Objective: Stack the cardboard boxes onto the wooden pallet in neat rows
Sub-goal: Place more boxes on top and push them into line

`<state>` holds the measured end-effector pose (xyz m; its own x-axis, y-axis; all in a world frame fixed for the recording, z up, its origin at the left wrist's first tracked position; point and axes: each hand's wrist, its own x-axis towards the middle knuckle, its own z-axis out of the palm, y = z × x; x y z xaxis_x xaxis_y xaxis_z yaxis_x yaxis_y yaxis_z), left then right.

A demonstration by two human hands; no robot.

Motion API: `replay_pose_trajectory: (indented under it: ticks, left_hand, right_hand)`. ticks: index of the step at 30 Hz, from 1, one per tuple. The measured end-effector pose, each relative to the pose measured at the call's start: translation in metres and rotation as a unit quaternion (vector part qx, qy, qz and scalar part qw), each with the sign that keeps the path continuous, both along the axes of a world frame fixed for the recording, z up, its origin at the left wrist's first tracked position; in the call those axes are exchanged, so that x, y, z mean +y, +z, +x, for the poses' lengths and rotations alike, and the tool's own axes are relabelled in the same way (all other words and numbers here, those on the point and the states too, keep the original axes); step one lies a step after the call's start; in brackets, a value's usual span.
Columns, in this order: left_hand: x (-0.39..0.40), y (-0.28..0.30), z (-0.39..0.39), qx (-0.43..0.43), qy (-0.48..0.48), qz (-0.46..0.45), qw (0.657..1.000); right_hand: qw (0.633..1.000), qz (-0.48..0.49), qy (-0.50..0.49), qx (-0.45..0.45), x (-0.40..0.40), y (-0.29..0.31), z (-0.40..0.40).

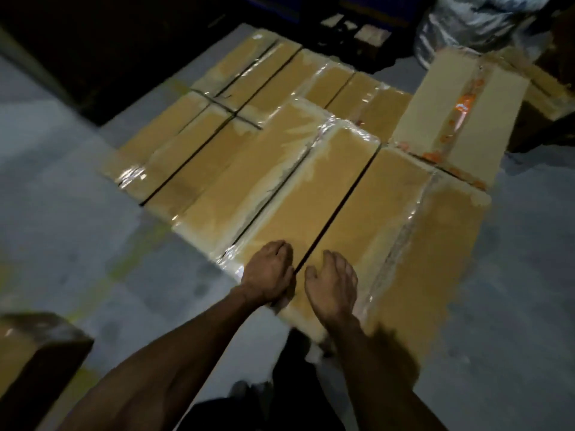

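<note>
Several long brown cardboard boxes sealed with clear tape lie side by side in rows; the pallet under them is hidden. The nearest raised box (311,194) sits on top of the lower layer. My left hand (269,273) rests on its near end with fingers curled over the corner. My right hand (333,283) lies on the neighbouring box (382,213) beside the dark gap, fingers relaxed and spread. A paler box with orange-marked tape (460,119) stands at the right, higher than the others.
Grey concrete floor (62,188) with faded yellow lines surrounds the stack. Another cardboard box (28,353) stands at the lower left. A plastic-wrapped bundle (473,23) sits at the back right. The background is dark.
</note>
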<state>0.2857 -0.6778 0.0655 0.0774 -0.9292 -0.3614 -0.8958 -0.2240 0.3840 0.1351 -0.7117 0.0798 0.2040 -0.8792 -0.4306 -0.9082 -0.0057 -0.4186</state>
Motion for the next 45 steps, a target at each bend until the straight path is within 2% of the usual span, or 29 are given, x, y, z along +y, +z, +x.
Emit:
replay_pose_trajectory:
  ticks: [4, 8, 11, 15, 19, 22, 29, 37, 45]
  left_hand:
    - [0.124, 0.023, 0.039, -0.019, 0.096, 0.000, 0.995]
    - [0.239, 0.044, 0.070, -0.030, 0.203, 0.029, 0.978]
    - [0.316, 0.052, 0.084, -0.045, 0.296, 0.035, 0.954]
    - [0.400, 0.058, 0.084, -0.037, 0.426, 0.046, 0.903]
    - [0.453, 0.067, 0.056, -0.031, 0.571, 0.011, 0.820]
    - [0.479, 0.068, 0.024, -0.042, 0.664, 0.003, 0.746]
    - [0.519, 0.071, -0.086, -0.035, 0.822, 0.009, 0.568]
    - [0.569, 0.074, -0.210, -0.017, 0.928, 0.026, 0.372]
    - [0.661, 0.040, -0.284, -0.024, 0.983, -0.028, 0.182]
  right_hand:
    - [0.992, 0.004, 0.124, -0.006, 0.088, 0.023, 0.036]
    - [0.970, 0.014, 0.243, 0.005, 0.157, 0.041, 0.074]
    - [0.944, 0.001, 0.329, 0.000, 0.196, 0.054, 0.105]
    - [0.889, -0.018, 0.458, 0.000, 0.235, 0.063, 0.135]
    - [0.816, -0.019, 0.578, 0.000, 0.268, 0.066, 0.159]
    - [0.748, -0.026, 0.664, -0.002, 0.292, 0.066, 0.166]
    - [0.588, -0.015, 0.809, -0.003, 0.357, 0.066, 0.150]
    - [0.422, -0.001, 0.906, -0.015, 0.465, 0.072, 0.104]
    - [0.256, -0.012, 0.967, -0.011, 0.633, 0.067, 0.066]
